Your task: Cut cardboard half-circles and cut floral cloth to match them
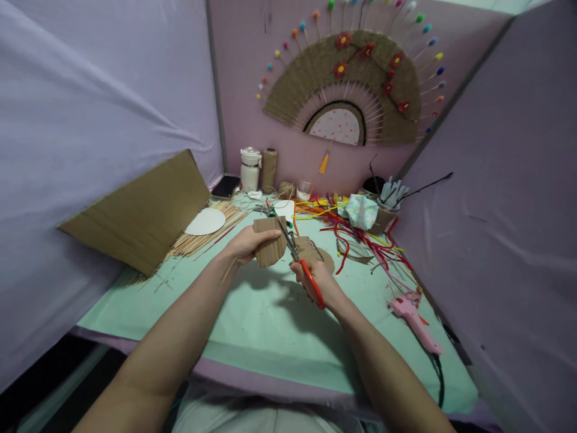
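My left hand [249, 243] grips a small piece of brown cardboard [269, 246] with a rounded lower edge, thumb on its front face. In my right hand [319, 278] is a pair of scissors [311, 282] with red-orange handles. The blades point up and to the left, lying along the cardboard's right edge; I cannot tell how far apart they are. Beyond the right hand lies another cut cardboard piece [325, 258] on the pale green table cover [252, 343], partly hidden by that hand.
At left lean a large cardboard sheet [144, 210], a white paper oval [205, 222] and thin sticks [198, 242]. Red pipe cleaners [345, 252] and a pink glue gun [417, 323] with a cord lie right. A bottle [250, 171] stands behind; a decorated fan [293, 84] hangs on the wall.
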Action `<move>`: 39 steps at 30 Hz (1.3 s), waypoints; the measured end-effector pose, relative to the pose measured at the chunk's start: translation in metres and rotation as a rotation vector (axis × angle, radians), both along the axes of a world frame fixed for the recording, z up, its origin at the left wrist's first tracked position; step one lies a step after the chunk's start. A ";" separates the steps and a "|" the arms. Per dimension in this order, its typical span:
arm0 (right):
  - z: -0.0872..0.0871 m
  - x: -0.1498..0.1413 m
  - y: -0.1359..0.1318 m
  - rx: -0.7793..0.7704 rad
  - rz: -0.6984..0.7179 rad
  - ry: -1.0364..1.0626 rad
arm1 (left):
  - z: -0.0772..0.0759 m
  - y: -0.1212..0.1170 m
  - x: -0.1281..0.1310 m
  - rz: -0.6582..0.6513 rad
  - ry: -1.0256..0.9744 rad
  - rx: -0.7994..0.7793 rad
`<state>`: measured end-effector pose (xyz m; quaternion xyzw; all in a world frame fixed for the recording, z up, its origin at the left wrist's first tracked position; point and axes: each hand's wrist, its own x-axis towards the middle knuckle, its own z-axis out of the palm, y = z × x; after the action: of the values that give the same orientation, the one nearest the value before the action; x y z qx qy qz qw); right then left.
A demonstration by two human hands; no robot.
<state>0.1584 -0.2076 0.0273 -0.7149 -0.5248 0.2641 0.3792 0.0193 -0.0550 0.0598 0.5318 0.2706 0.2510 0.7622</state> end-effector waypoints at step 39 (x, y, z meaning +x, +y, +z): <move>0.012 -0.003 -0.004 -0.052 -0.006 -0.004 | 0.003 0.004 -0.006 -0.061 0.104 0.085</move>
<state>0.1557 -0.2116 0.0395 -0.7265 -0.5164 0.2751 0.3603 0.0134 -0.0510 0.0633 0.5840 0.2825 0.2112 0.7311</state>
